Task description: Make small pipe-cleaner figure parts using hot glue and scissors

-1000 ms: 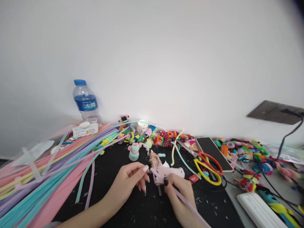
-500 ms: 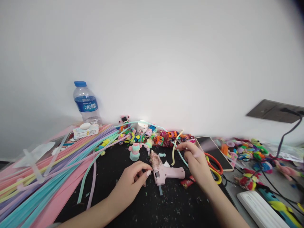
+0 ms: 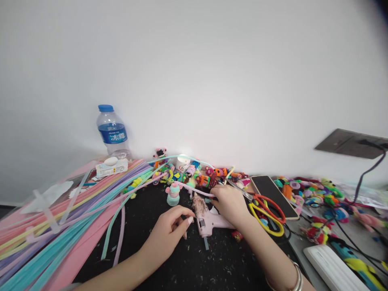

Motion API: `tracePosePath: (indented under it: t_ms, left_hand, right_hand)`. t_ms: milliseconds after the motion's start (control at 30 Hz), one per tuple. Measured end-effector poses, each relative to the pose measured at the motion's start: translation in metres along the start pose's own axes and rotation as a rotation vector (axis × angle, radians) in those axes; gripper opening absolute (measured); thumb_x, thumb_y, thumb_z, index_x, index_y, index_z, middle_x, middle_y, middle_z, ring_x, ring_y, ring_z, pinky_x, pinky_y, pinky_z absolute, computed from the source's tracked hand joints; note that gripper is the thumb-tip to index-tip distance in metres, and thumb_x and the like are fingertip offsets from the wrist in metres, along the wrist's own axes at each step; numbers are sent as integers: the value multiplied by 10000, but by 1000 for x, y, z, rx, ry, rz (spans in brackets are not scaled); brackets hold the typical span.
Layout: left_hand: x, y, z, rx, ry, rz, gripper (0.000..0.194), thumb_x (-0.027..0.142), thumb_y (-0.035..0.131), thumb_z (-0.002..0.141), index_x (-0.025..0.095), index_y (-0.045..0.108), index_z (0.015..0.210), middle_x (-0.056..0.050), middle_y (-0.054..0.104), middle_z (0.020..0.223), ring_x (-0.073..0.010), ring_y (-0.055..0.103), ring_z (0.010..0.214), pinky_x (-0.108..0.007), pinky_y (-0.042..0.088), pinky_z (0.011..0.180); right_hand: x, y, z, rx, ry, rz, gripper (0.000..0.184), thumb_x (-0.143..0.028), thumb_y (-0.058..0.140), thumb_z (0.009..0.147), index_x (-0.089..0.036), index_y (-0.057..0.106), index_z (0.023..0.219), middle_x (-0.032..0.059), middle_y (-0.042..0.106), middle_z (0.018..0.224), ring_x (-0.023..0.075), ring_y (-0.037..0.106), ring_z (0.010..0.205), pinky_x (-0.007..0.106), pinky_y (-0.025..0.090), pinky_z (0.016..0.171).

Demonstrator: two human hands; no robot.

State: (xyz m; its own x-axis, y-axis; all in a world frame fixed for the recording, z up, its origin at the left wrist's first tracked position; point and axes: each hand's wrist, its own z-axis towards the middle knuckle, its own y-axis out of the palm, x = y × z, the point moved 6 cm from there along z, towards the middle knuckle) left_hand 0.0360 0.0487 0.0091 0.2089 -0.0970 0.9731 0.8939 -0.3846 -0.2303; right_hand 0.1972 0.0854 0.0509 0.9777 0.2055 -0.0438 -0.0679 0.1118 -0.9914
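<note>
My left hand (image 3: 169,228) rests on the black mat just left of the pink glue gun (image 3: 209,222). Its fingers are curled and the thumb is pressed against them; whatever they hold, if anything, is hidden. My right hand (image 3: 230,204) reaches over the glue gun's handle, back upward. Its fingertips are closed at the end of a pink pipe cleaner (image 3: 195,190) that runs off leftward. Close to the left hand stands a small figure (image 3: 173,195) in mint and pink with round ears. Scissors (image 3: 266,218) with red and yellow handles lie beside the right wrist.
Bundled coloured pipe cleaners (image 3: 91,218) cover the left side, with a water bottle (image 3: 112,133) behind. Several finished figures (image 3: 209,178) line the wall near a paper cup (image 3: 182,162). A phone (image 3: 274,196), a white power strip (image 3: 330,264) and dark cables (image 3: 348,234) occupy the right.
My right hand has moved left and down over the glue gun, away from the blue and yellow pipe cleaners, and now meets the pink one. The scissors are more exposed. My left hand stays put.
</note>
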Motion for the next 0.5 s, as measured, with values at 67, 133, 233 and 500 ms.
tracePosePath:
  t_ms: [67, 133, 233, 500]
  left_hand:
    - [0, 0, 0, 5, -1, -4, 176, 291, 486, 836, 169, 611, 857, 3, 555, 711, -131, 544, 570, -227, 409, 575]
    - [-1, -1, 0, 17, -10, -31, 175, 296, 500, 830, 167, 612, 868, 7, 555, 673, -136, 547, 569, -226, 412, 564]
    - [-6, 0, -1, 12, -39, -135, 212, 300, 531, 813, 158, 608, 950, 1, 579, 645, -153, 565, 592, -237, 444, 568]
    - [0, 9, -2, -128, -28, -364, 246, 316, 594, 788, 158, 707, 939, -73, 647, 956, -176, 586, 757, -245, 509, 609]
  right_hand:
    - [4, -1, -2, 23, 27, 39, 101, -123, 595, 733, -197, 641, 683, 52, 668, 703, 197, 616, 730, 243, 353, 601]
    - [9, -5, -4, 63, 68, 97, 94, -153, 573, 758, -207, 641, 723, 41, 671, 693, 190, 613, 700, 240, 354, 590]
    - [10, -14, -10, 117, 109, 210, 89, -180, 553, 773, -212, 635, 782, 11, 679, 727, 166, 604, 658, 228, 376, 570]
    - [-39, 5, -46, -59, 92, 967, 66, -112, 618, 666, -161, 659, 685, -38, 584, 564, 97, 474, 490, 184, 320, 442]
